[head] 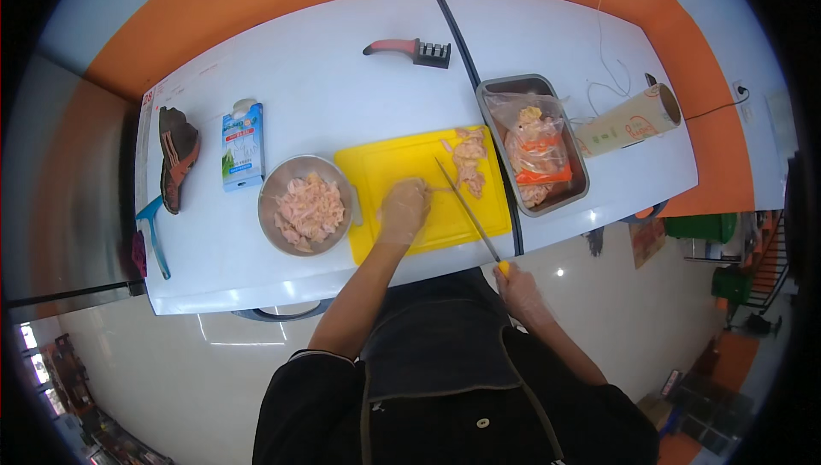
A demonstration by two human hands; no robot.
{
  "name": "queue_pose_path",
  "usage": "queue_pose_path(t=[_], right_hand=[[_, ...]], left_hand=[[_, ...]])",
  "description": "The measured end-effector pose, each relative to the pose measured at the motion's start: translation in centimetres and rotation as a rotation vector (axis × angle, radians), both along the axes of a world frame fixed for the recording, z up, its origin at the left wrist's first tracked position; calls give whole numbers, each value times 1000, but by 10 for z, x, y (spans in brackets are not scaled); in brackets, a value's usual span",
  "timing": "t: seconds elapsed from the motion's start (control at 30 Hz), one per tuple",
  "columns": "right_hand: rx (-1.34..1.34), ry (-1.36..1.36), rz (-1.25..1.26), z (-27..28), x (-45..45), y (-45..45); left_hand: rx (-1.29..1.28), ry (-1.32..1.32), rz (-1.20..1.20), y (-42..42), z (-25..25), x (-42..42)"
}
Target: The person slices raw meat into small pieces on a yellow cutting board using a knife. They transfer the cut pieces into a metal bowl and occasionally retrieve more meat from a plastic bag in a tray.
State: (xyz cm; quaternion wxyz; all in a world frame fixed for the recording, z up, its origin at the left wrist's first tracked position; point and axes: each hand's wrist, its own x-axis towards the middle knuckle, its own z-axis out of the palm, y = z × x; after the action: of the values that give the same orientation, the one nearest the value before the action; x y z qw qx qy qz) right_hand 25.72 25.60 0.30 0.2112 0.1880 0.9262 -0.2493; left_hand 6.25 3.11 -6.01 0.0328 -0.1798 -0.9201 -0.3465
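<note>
My right hand [523, 292], in a clear plastic glove, grips the yellow handle of a long knife [473, 216] at the table's front edge. Its blade slants up and left over a yellow cutting board [404, 147]. My left hand [405, 204], also gloved, is lowered onto the middle of the board, with a thin strip of meat reaching from its fingers towards the blade. Whatever lies under those fingers is hidden. Pieces of raw meat [470, 162] lie at the board's right end. Left of the board, a metal bowl [264, 224] holds cut pale-pink meat [310, 210].
A metal tray [582, 192] with bagged raw meat stands right of the board, near a roll of printed film [628, 122]. Behind lies a knife sharpener [410, 51]. A blue glove box [242, 147], a dark cloth item [176, 157] and a blue-handled tool [154, 240] lie left.
</note>
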Motion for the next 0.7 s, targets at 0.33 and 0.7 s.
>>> queue_pose_path(t=[0.33,0.7], right_hand=[[-64,-99,-57,27,45,36],[-199,74,-44,14,5,3]], left_hand=[[293,-406,-31,-7,34,-14],[-162,-46,-90,-42,37,2]])
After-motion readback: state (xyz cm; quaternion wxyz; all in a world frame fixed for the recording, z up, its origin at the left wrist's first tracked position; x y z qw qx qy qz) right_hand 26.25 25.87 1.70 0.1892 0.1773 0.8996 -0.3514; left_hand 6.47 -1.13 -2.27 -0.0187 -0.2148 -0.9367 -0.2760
